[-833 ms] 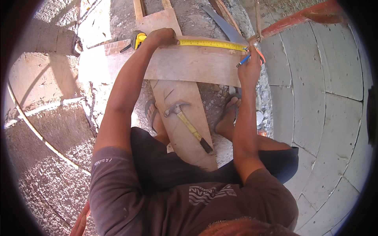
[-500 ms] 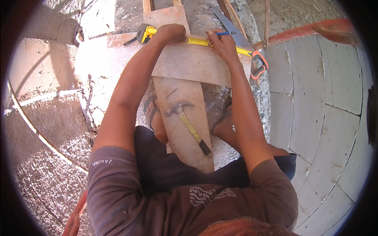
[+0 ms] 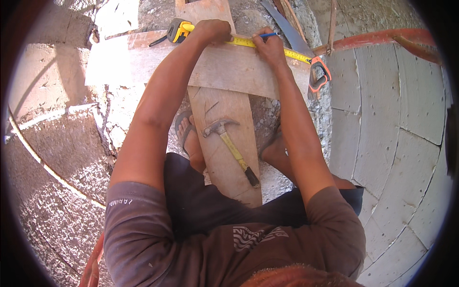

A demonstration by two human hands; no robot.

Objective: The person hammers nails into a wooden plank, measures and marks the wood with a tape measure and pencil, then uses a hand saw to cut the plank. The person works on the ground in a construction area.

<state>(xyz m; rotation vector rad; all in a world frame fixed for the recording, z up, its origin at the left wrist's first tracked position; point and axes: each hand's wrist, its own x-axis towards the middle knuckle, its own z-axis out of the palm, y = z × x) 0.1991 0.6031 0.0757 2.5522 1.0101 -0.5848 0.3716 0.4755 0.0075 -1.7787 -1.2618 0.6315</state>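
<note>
A plywood strip [image 3: 229, 71] lies crosswise in front of me. Along its far edge runs the pulled-out blade of a yellow and black tape measure [image 3: 179, 31], whose case sits left of my left hand [image 3: 214, 31]. That hand is closed over the blade at the board's edge; its fingertips are mostly hidden. My right hand [image 3: 270, 48] pinches a blue pencil [image 3: 270, 34], held nearly flat above the blade, with its fingers against the tape. The blade's end reaches the board's right side, near the orange handle of a handsaw [image 3: 319, 76].
Between my feet, a claw hammer [image 3: 232, 147] with a yellow handle lies on a second board [image 3: 224, 105] that passes under the strip. A red bar [image 3: 373, 39] crosses at the right above grey blocks [image 3: 377, 110]. A pale hose [image 3: 52, 172] curves at the left.
The whole view has shifted slightly, with the board and tools sitting a little higher. Both hands keep their places on the tape, and the pencil has turned slightly.
</note>
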